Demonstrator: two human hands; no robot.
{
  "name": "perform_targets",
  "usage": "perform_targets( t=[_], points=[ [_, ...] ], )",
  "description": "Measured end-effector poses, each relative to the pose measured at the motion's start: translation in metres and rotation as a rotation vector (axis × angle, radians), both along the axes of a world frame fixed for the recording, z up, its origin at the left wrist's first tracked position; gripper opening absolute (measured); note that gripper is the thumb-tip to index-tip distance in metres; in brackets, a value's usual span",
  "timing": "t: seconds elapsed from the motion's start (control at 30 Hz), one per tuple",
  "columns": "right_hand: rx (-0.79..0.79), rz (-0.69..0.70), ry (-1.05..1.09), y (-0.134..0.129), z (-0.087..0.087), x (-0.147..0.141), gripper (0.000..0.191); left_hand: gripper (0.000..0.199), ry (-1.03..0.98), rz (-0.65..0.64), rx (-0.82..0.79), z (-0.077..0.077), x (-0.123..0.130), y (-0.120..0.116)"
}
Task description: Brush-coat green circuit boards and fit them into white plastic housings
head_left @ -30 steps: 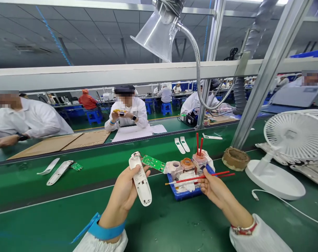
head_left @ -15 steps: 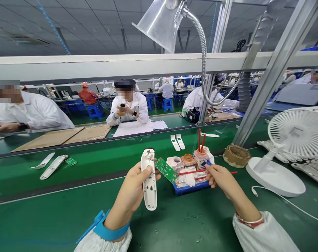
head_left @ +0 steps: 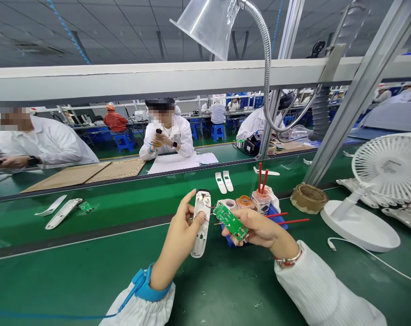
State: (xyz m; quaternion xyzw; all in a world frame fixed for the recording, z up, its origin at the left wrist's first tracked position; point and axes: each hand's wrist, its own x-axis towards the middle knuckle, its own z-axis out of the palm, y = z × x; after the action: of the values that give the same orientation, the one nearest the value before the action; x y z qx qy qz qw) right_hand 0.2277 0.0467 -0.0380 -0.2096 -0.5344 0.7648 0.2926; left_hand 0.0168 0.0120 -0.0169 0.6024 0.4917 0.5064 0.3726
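Fingers of my left hand (head_left: 181, 230): closed on one white casing (head_left: 199, 244), hollow side facing me, thumb over its inner face, index finger raised beside its top end. Fingers of my right hand (head_left: 260, 228): pinching one green circuit board (head_left: 230, 220), tilted, just right of the casing; thin wires (head_left: 208, 207) between the two. Wrists: blue band (head_left: 151, 290) on my left, red-and-silver bracelet (head_left: 289, 261) on my right. Behind my right hand: blue tray (head_left: 273, 210), partly hidden, with jars (head_left: 261, 202) and slim red handles (head_left: 295, 221). Beyond: two white covers (head_left: 221, 183), side by side. Rightward: tape roll (head_left: 309, 206), white fan (head_left: 385, 170). Far left: second casing (head_left: 63, 214), small green board (head_left: 86, 207) at its end. Opposite: co-worker in white (head_left: 173, 140), holding a small dark object (head_left: 158, 131).
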Motion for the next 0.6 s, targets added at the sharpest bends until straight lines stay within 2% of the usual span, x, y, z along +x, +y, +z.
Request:
perform_targets(
  t=[0.2,0.3,0.43,0.6],
  points=[
    [0.043,0.022,-0.068,0.009,-0.012,-0.009,0.072,0.049,0.458,0.045,0.132,-0.005,-0.002,0.001],
    [0.120,-0.044,-0.153,0.008,-0.013,-0.013,0.062,0.049,0.646,0.100,0.225,-0.009,-0.001,0.003],
    [0.225,-0.121,-0.283,0.000,-0.010,-0.015,0.058,0.049,0.736,0.116,0.265,-0.016,0.001,0.007],
    [0.345,-0.231,-0.339,-0.015,-0.003,-0.026,0.053,0.043,0.784,0.170,0.275,-0.022,0.005,0.009]
  ],
)
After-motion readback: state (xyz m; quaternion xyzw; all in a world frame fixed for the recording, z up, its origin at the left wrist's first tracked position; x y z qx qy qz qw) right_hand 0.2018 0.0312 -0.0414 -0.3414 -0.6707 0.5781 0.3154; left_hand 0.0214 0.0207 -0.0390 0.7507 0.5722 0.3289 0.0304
